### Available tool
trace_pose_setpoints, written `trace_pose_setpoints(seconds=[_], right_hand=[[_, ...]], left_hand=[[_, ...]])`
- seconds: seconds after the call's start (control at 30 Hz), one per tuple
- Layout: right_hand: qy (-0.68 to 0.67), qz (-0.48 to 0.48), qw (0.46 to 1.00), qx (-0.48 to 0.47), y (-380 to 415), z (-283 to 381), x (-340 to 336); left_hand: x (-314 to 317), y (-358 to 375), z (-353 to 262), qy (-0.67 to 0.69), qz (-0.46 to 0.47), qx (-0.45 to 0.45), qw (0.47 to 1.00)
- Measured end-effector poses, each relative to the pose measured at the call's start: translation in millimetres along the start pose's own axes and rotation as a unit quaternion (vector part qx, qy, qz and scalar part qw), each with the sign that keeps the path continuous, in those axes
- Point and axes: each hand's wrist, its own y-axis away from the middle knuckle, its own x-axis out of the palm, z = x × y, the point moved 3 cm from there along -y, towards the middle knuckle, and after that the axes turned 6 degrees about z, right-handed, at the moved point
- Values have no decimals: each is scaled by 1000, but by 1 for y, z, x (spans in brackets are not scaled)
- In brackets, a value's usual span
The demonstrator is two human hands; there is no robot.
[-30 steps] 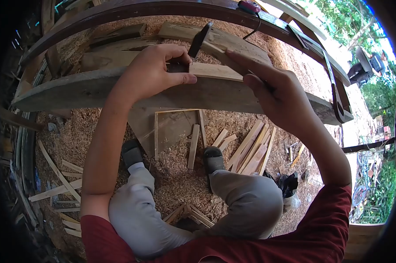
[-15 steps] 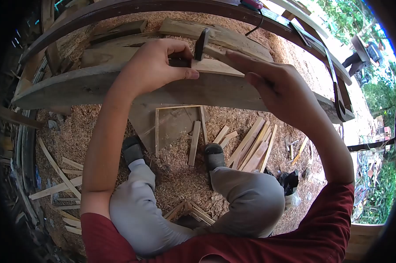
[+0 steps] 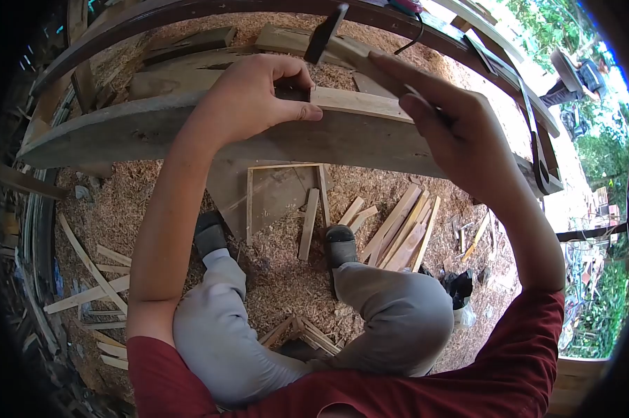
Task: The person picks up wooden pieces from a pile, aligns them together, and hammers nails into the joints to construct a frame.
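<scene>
Your right grip (image 3: 454,115) is closed around the handle of a hammer (image 3: 324,36), its head raised just beyond your left grip (image 3: 248,97). The left, nearer the pale strip's (image 3: 363,104) visible end, curls thumb and fingers around a dark block (image 3: 292,93); from there the strip's long axis runs rightward, toward the right grip.

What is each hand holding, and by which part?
The right hand holds a hammer by its handle. The left hand curls around something dark; its hold cannot be told.
</scene>
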Motion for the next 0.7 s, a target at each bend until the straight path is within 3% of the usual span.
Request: trace_pose_setpoints(seconds=[0.03,0.13,0.2,0.23,0.4,0.53,0.6,0.63,0.7], right_hand=[[0,1,1000,1,0,-1,1],[-35,-33,999,-26,-1,-3,-1],[52,88,994,41,0,-8,0],[52,88,994,41,-1,-8,0],[-32,-32,999,-10,-2,0,-7],[-1,-8,998,-68,-3,-3,1],[60,103,991,61,-1,-2,-1],[61,103,991,61,-1,2,-3],[-58,38,993,94,0,4,-7]], left_hand=[[1,-2,3,10,6,36,999],[2,-5,7,17,15,34,999],[2,-2,0,12,6,10,1000],[2,0,-1,8,-3,-14,1000],[1,-2,3,25,10,-1,1000],[1,-2,3,6,6,-12,1000],[1,-2,0,2,7,-12,1000],[1,-2,0,-2,9,-13,1000],[1,-2,1,4,9,-5,1000]])
